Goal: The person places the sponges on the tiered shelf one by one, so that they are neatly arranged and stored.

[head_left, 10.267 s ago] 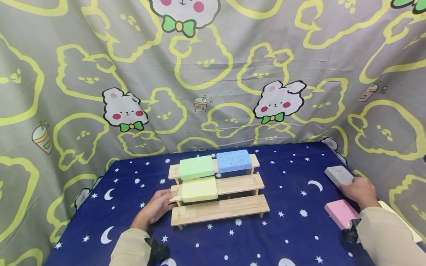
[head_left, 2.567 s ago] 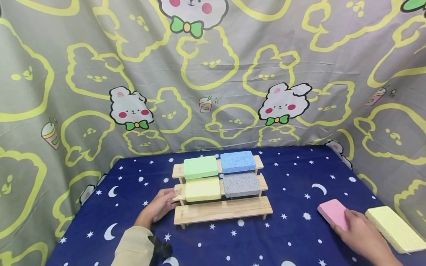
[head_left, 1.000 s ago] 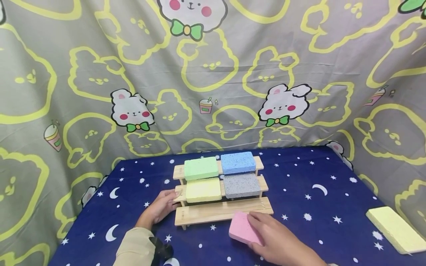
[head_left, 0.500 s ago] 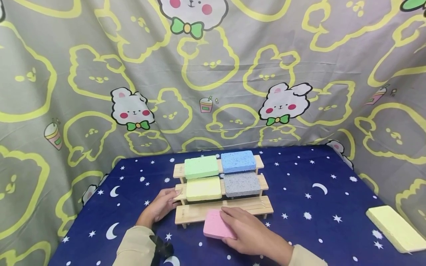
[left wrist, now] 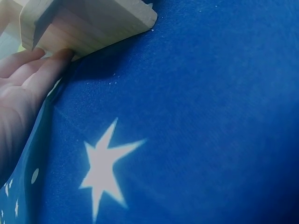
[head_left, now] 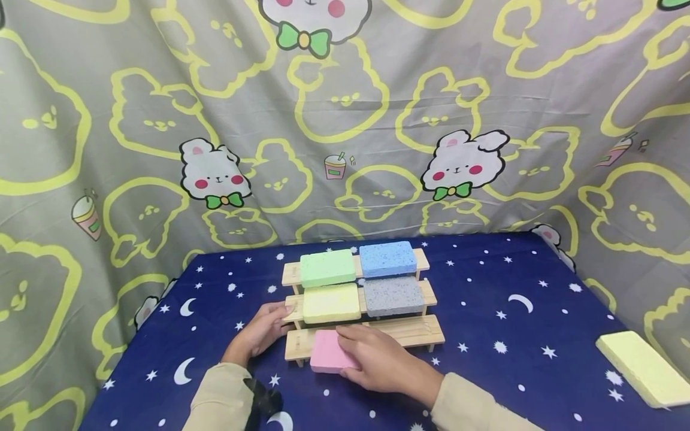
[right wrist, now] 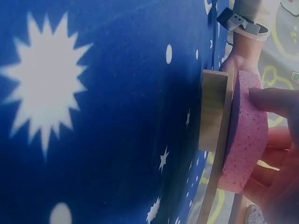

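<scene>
My right hand (head_left: 380, 362) grips a pink sponge (head_left: 326, 353) by its right side, at the left part of the lowest step of a three-step wooden rack (head_left: 404, 330). In the right wrist view the sponge (right wrist: 245, 135) lies along the step's board, thumb on one face and fingers on the other side. My left hand (head_left: 261, 329) holds the left end of the middle step, thumb on top, fingers (left wrist: 49, 70) beneath. On the top step sit a green sponge (head_left: 327, 266) and a blue sponge (head_left: 387, 258); below them, a yellow sponge (head_left: 330, 302) and a speckled grey sponge (head_left: 393, 295).
Another pale yellow sponge (head_left: 644, 368) lies on the dark blue star-patterned tablecloth (head_left: 485, 299) at the far right. A grey cartoon-print curtain (head_left: 377, 149) hangs behind the table and along its sides.
The grey sponge went from my right hand to the middle step. My right hand then took the pink sponge from the table and carried it left onto the lowest step. My left hand stayed put.
</scene>
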Action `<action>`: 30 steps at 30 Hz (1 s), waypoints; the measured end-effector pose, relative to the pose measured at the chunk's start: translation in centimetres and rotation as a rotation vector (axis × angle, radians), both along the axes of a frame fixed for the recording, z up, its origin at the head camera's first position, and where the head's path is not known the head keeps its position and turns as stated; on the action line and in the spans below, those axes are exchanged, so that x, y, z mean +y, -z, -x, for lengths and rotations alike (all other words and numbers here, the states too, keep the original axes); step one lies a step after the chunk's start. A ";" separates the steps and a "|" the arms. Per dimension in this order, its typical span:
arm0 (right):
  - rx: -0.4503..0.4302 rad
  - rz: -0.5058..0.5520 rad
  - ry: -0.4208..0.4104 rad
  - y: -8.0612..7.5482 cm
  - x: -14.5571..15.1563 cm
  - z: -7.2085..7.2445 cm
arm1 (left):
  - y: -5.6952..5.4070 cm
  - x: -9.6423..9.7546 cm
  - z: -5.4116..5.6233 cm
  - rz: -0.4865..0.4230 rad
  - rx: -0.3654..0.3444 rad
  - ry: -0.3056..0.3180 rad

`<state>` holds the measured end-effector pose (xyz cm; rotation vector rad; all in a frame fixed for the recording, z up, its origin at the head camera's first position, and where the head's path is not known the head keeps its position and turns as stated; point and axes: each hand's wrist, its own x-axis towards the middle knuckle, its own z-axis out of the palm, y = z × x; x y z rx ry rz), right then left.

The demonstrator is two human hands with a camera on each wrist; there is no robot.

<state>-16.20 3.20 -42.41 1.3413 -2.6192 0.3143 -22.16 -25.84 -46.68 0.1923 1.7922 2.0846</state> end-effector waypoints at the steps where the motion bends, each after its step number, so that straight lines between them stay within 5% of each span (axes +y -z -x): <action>1: -0.001 0.001 -0.001 0.0 -0.1 0.0 | 0.0 0.0 0.0 0.002 -0.004 -0.003; 15: 0.070 0.065 -0.089 0.3 -0.8 0.7 | 0.0 0.0 0.0 -0.013 -0.006 -0.014; 30: 0.081 0.093 -0.073 0.8 -1.5 1.0 | 0.1 0.0 0.1 -0.011 0.000 -0.008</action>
